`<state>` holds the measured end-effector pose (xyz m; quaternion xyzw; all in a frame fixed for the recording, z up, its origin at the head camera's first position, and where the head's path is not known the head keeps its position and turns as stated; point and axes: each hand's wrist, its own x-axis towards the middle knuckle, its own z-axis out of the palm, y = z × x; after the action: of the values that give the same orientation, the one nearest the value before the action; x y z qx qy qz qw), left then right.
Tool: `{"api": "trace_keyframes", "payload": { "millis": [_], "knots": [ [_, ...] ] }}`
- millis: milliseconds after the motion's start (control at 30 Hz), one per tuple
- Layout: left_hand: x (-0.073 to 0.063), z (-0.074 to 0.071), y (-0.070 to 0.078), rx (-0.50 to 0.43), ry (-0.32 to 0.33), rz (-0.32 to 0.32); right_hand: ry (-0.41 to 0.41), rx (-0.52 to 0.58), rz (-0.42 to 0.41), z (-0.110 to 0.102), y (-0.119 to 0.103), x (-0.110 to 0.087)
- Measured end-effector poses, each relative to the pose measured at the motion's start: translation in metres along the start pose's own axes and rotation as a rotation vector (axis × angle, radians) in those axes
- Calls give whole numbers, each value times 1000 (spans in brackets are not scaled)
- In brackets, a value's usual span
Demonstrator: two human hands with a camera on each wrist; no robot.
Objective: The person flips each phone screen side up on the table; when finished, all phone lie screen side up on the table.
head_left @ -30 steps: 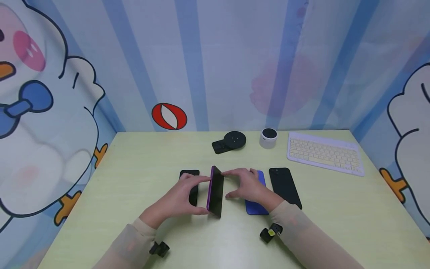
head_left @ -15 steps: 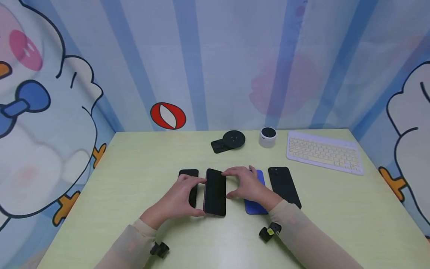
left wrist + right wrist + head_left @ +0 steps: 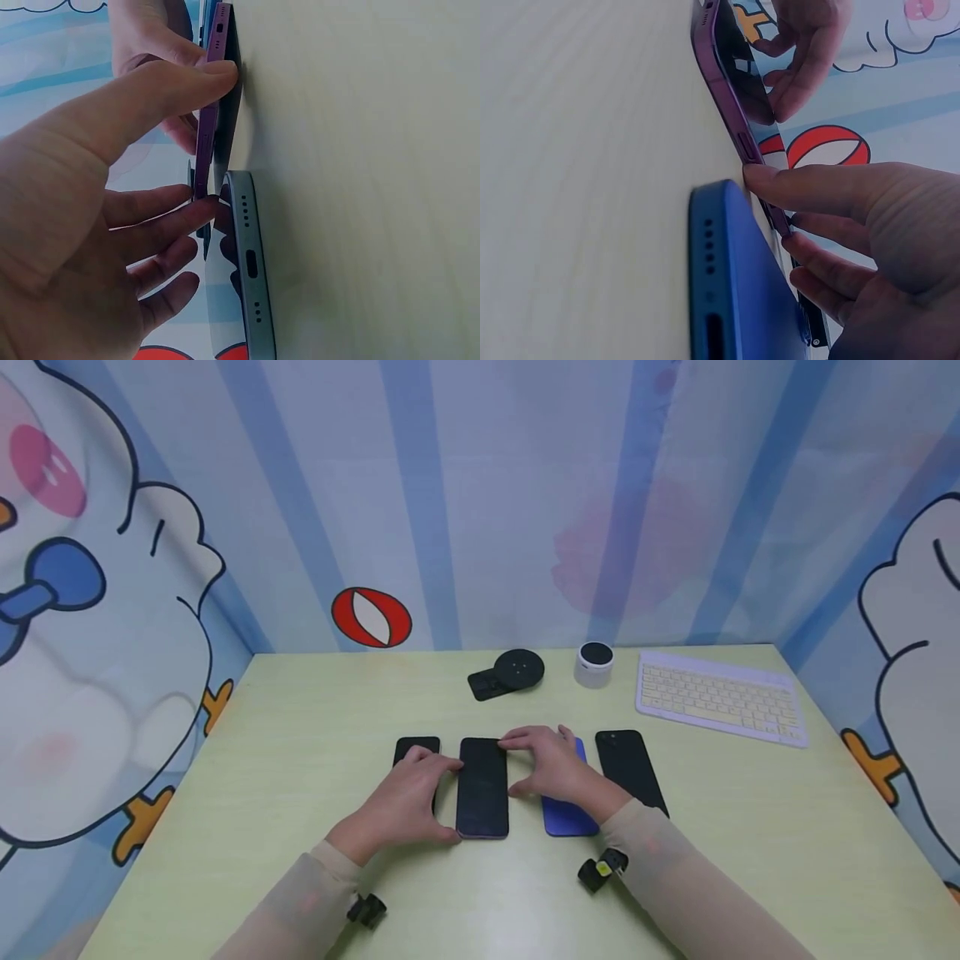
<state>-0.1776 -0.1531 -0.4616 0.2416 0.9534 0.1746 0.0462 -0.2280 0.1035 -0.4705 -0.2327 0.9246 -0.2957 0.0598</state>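
A smartphone [image 3: 483, 789] with a purple edge and a dark screen facing up lies between both hands. My left hand [image 3: 405, 797] holds its left side, thumb at the lower corner and index finger higher on the edge. In the left wrist view the purple edge [image 3: 205, 142] stands slightly off the table. My right hand [image 3: 553, 768] holds the right side, index finger at the top corner and thumb lower on the edge. A dark-screened phone [image 3: 417, 745] lies partly under my left hand; a blue phone [image 3: 568, 817] lies partly under my right.
A black phone [image 3: 630, 768] lies farther right. Along the back of the table [image 3: 330, 702] are a black round-headed stand [image 3: 519, 669], a small white cylindrical device [image 3: 594, 667] and a pale purple keyboard [image 3: 722, 697]. A patterned cloth [image 3: 510, 510] hangs behind.
One second ago the purple-edged smartphone was tilted steeply, its left edge up. It has been lowered nearly flat, screen up. Both hands stay at its sides.
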Motion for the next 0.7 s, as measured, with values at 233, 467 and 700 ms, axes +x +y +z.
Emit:
{"api": "trace_keyframes", "payload": {
  "millis": [233, 467, 700],
  "knots": [
    [4, 2, 6, 67, -21, 2, -8, -7, 10, 0, 2, -1],
    [3, 3, 8, 86, -38, 11, 1, -7, 4, -1, 2, -6],
    [0, -3, 12, 55, -52, -4, 17, -20, -31, -5, 3, -12]
  ]
}}
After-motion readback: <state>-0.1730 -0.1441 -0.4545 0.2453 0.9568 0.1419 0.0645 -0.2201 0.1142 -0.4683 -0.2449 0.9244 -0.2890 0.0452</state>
